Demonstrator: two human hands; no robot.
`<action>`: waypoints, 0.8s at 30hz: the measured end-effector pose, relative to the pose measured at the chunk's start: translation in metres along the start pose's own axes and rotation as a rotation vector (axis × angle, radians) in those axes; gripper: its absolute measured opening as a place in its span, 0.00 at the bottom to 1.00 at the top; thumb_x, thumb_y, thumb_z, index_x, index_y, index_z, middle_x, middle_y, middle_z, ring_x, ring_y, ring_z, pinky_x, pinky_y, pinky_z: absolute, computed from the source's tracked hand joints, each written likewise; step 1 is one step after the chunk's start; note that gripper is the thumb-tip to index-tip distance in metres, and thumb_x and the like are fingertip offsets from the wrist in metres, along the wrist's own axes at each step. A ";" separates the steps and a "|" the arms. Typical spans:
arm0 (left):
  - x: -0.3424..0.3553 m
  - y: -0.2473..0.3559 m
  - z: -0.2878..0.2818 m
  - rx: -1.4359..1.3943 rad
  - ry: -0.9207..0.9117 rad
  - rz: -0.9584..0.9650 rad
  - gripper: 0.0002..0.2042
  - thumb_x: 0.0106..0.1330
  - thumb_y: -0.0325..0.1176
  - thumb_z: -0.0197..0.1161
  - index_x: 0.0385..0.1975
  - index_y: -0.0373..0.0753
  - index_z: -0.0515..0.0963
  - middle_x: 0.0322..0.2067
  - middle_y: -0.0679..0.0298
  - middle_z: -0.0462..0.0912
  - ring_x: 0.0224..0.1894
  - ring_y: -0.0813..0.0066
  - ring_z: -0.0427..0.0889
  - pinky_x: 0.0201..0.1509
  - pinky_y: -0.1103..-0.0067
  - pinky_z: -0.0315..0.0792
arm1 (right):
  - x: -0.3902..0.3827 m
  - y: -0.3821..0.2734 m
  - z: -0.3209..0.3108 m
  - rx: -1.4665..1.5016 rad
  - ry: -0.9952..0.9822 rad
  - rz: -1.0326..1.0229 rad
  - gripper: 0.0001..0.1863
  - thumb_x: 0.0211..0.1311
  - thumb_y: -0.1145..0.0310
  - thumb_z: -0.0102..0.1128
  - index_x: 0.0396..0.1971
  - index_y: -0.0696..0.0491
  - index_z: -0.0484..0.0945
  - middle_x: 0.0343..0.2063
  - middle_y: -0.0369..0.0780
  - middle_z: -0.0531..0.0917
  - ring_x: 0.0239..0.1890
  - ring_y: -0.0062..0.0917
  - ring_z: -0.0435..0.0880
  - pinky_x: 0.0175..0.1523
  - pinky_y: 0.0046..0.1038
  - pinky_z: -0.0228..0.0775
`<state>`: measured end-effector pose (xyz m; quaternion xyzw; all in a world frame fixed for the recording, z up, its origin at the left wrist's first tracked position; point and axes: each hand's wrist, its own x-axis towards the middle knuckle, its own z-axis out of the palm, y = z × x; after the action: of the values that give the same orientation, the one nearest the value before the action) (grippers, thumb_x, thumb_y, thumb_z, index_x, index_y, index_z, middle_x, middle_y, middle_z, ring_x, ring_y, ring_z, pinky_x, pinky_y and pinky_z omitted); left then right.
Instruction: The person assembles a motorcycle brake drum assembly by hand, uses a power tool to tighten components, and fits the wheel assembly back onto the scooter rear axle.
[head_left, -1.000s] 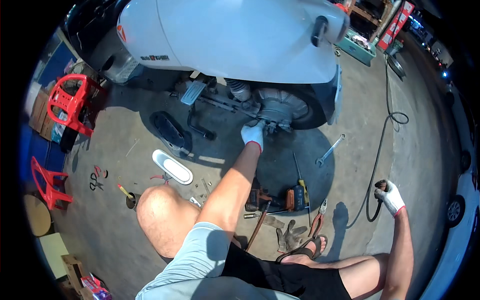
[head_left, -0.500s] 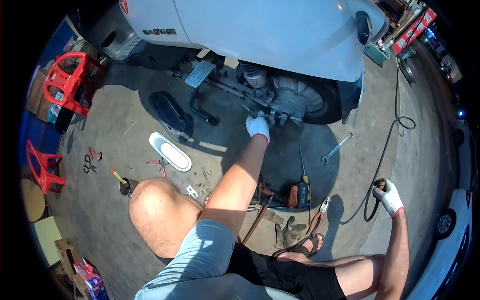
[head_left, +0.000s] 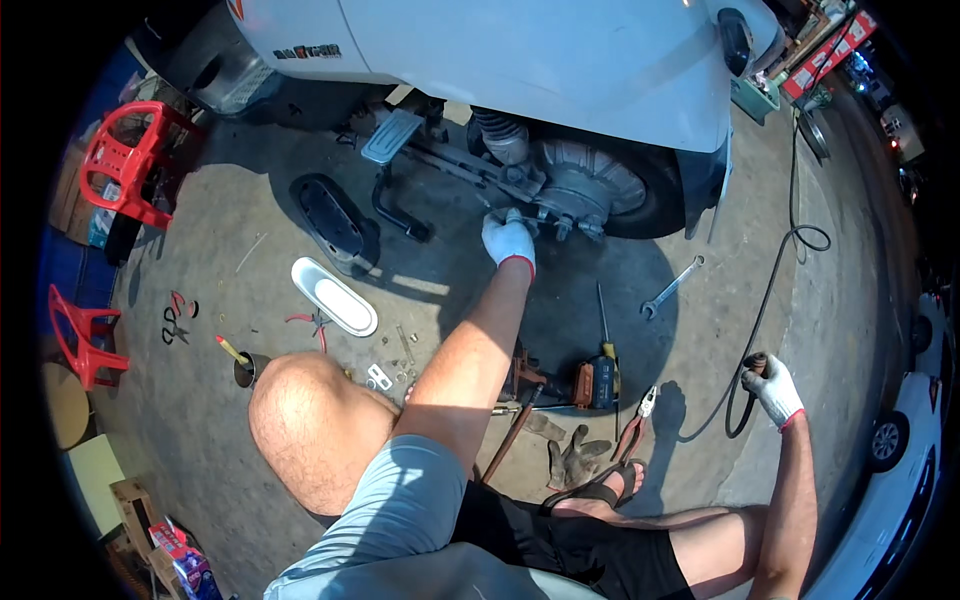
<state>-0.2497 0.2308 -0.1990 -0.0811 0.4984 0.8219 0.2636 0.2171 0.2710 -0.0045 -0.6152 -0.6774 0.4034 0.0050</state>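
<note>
My left hand, in a white glove, reaches to the linkage by the wheel hub of a pale vehicle. Its fingers are closed at a small metal part there; what they pinch is mostly hidden. Out to the right, my gloved right hand grips the dark, brownish end of a black hose, which loops across the concrete. Above the left hand a spring-like shock absorber rises under the bodywork. A footrest plate on a bent bracket stands to its left.
On the floor lie a wrench, a screwdriver, a cordless tool, pliers, a grey glove, a white oblong tray, a black cover and small hardware. Red chairs stand left; a parked car is right.
The view has shifted slightly. My left hand stays at the hub linkage with its wrist turned a little; my right hand still holds the hose end.
</note>
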 end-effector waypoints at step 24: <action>0.005 0.003 -0.005 -0.278 0.167 -0.076 0.05 0.67 0.20 0.56 0.38 0.37 0.71 0.31 0.59 0.77 0.23 0.70 0.75 0.28 0.76 0.75 | 0.001 0.010 0.000 -0.044 -0.005 0.038 0.13 0.61 0.73 0.63 0.45 0.58 0.77 0.34 0.33 0.81 0.36 0.17 0.76 0.46 0.24 0.72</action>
<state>-0.2558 0.2269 -0.2012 -0.2037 0.3966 0.8628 0.2384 0.2254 0.2707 -0.0105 -0.6268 -0.6743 0.3899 -0.0181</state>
